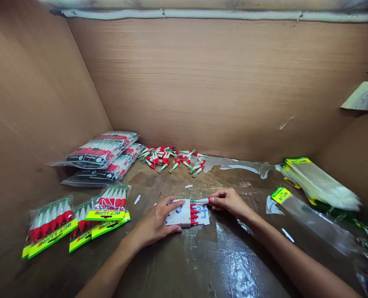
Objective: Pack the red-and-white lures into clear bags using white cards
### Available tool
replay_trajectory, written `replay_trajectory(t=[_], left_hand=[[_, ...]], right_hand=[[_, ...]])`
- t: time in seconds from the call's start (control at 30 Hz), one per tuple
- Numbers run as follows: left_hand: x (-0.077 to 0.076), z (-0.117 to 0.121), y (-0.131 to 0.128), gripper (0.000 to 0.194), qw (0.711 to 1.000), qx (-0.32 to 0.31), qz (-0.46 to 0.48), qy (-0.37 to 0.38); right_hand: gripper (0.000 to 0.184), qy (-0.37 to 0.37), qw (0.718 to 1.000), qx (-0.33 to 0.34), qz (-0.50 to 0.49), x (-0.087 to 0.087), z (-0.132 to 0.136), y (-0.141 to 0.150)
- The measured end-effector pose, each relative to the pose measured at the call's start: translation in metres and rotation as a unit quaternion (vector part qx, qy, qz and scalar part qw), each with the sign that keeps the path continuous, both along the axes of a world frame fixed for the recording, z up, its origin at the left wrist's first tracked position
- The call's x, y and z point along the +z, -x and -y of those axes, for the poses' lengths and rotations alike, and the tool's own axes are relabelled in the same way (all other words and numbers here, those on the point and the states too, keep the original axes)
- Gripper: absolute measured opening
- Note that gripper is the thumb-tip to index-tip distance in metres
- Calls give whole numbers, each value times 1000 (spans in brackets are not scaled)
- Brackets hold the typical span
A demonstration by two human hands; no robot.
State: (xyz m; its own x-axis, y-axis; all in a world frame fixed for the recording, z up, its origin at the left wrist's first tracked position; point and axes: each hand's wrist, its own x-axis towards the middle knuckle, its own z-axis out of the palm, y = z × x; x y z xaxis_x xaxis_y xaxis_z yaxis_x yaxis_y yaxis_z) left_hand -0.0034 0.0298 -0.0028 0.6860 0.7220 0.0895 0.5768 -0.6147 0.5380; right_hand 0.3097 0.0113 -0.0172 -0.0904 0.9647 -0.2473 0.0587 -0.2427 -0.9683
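Observation:
A white printed card sleeve (178, 215) lies on the table in front of me. My left hand (159, 218) grips it from the left, thumb along the near edge and fingers over the far edge. Several red lure heads (194, 216) stick out of its right end over a white flap with blue lettering (204, 213). Between thumb and fingers, my right hand (229, 201) pinches the red end of a white-and-red fishing lure (202, 201). This lure lies level at the sleeve's open end, its hook end pointing left.
Loose lures (163, 157) lie in a pile by the back wall. Full bags of lures (95, 151) are stacked at the left, with packed lure pouches (52, 223) nearer. At the right are a flat clear pouch (311, 219) and a stack of pouches (322, 182).

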Motion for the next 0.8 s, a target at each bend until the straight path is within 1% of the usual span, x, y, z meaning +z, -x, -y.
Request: replay_trajectory(t=[0.1,0.2,0.27,0.3,0.33,0.37,0.43,0.47,0.5,0.53,0.6,0.67,0.73,0.8], left_hand=[[-2,-2,1,70,1000,0,-7,-5],[-5,-3,1,70,1000,0,-14,-9],[-6,-2,0,69,1000,0,-13,-9],[-6,-1,-2,69,1000,-2,-11,-7],[-6,1,-3,70,1000,-6,-8,-4],[-6,2,-5,70,1000,-13,-4,-1],[-6,5,-9,71,999,-32,2,3],[-6,6,-10,72,999,-40,5,2],[-6,7,-12,72,999,-44,9,1],[-6,8,-13,72,999,-46,13,-1],[-5,9,-15,71,999,-46,17,-5],[-5,9,-15,70,999,-49,7,-15],[-6,8,-13,68,998,-55,-13,-32],[-9,6,-12,65,996,-62,-27,-51]], right_hand=[[38,6,1000,4,-15,-6,0,5],[43,0,1000,9,-25,-15,3,17],[42,-45,999,15,6,-18,7,25],[38,-86,995,20,46,-18,9,27],[33,-135,985,26,102,-17,11,29],[28,-187,967,31,168,-15,13,30],[20,-276,915,49,290,-12,16,31],[17,-308,891,62,329,-11,17,31],[15,-331,872,77,352,-11,17,32],[14,-346,860,92,363,-12,18,32],[14,-363,848,114,369,-14,17,32],[16,-372,843,124,367,-12,16,30],[20,-376,843,120,365,-1,13,23],[24,-369,846,91,374,17,9,8]])
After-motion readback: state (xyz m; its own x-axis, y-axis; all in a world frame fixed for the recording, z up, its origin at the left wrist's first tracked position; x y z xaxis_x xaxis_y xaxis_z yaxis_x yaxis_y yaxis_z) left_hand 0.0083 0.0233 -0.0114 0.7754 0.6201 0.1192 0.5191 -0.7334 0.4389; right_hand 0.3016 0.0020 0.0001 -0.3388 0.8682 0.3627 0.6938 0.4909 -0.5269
